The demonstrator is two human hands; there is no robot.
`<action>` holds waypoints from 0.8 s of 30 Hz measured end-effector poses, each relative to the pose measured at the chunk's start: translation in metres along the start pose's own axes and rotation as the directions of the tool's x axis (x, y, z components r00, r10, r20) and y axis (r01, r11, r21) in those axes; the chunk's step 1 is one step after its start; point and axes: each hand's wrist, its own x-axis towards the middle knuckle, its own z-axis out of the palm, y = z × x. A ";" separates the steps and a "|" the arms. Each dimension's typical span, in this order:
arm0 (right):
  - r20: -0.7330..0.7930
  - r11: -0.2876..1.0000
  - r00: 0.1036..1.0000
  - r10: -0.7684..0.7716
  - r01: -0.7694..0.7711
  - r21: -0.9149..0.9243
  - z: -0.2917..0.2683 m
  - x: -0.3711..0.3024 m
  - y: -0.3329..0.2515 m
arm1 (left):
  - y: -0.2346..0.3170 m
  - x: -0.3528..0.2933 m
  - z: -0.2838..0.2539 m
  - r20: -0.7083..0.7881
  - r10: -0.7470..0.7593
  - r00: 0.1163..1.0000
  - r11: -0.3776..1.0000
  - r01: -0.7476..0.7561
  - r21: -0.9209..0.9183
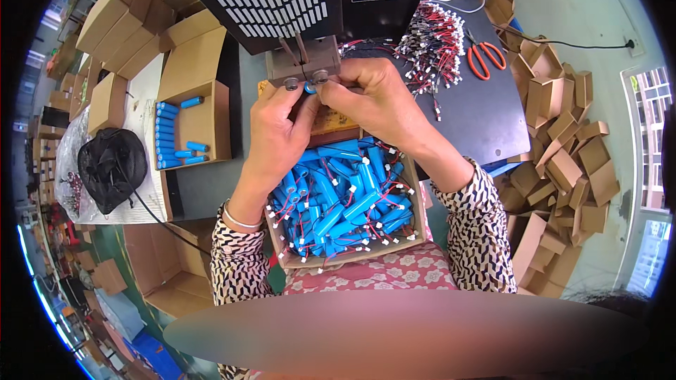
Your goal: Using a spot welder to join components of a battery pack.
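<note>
Both hands meet under the electrode head of a black machine, probably a spot welder. My left hand is closed, its thumb and forefinger pinching a blue cylindrical battery cell. Only the cell's small blue end shows between the fingertips. Pressed in from the other side, my right hand has its fingers closed at the same spot; what they pinch is hidden. Just below the hands, an open cardboard box holds many blue cells with red and black leads and white connectors.
The black machine has a lit red switch. Right of it lie a pile of wire leads and orange-handled pliers. To the left are a box of bare blue cells and a black bag. Small cartons heap at far right.
</note>
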 end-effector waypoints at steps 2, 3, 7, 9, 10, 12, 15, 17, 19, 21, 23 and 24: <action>-0.015 1.000 1.000 -0.002 0.002 0.002 -0.004 -0.001 -0.002 | 0.003 0.003 0.003 -0.005 0.021 1.000 1.000 -0.021 -0.008; -0.015 1.000 1.000 0.009 -0.009 -0.001 -0.004 -0.002 -0.001 | 0.001 0.001 0.004 0.004 0.005 1.000 1.000 -0.005 -0.009; 0.007 0.973 0.999 0.037 -0.034 -0.228 -0.016 -0.001 -0.009 | 0.002 0.006 0.010 -0.017 0.006 1.000 0.999 -0.006 -0.034; -0.007 0.943 0.997 -0.077 0.071 -0.326 -0.020 -0.008 -0.013 | -0.001 0.004 0.008 -0.023 0.014 1.000 1.000 -0.015 -0.009; -0.017 0.892 0.982 -0.186 0.162 -0.423 -0.023 -0.010 -0.016 | -0.002 0.003 0.007 -0.022 0.023 0.999 1.000 -0.023 0.008; 0.067 0.887 0.982 -0.179 0.190 -0.422 -0.032 -0.015 -0.026 | 0.000 0.001 0.004 -0.034 0.002 0.999 1.000 -0.001 0.028; 0.011 0.841 0.982 -0.189 0.168 -0.514 -0.030 -0.032 -0.017 | -0.001 0.001 0.001 -0.013 0.006 1.000 0.999 -0.006 0.047; -0.058 0.843 0.973 -0.225 0.164 -0.512 -0.022 -0.039 -0.013 | -0.004 0.000 0.005 -0.054 0.022 0.998 1.000 -0.022 -0.009; -0.020 0.765 0.950 -0.311 0.238 -0.599 -0.018 -0.043 -0.007 | -0.004 -0.001 0.002 -0.020 -0.013 1.000 0.999 0.012 -0.036; 0.045 0.692 0.945 -0.323 0.268 -0.671 -0.013 -0.049 -0.006 | 0.002 -0.003 0.000 -0.082 -0.067 0.994 0.990 0.056 -0.132; 0.101 0.633 0.931 -0.351 0.315 -0.708 -0.011 -0.055 -0.011 | 0.000 -0.006 -0.003 -0.066 -0.144 0.987 0.964 0.125 -0.235; 0.122 0.613 0.924 -0.363 0.336 -0.716 -0.010 -0.056 -0.018 | -0.001 -0.008 0.000 -0.081 -0.140 0.987 0.964 0.117 -0.237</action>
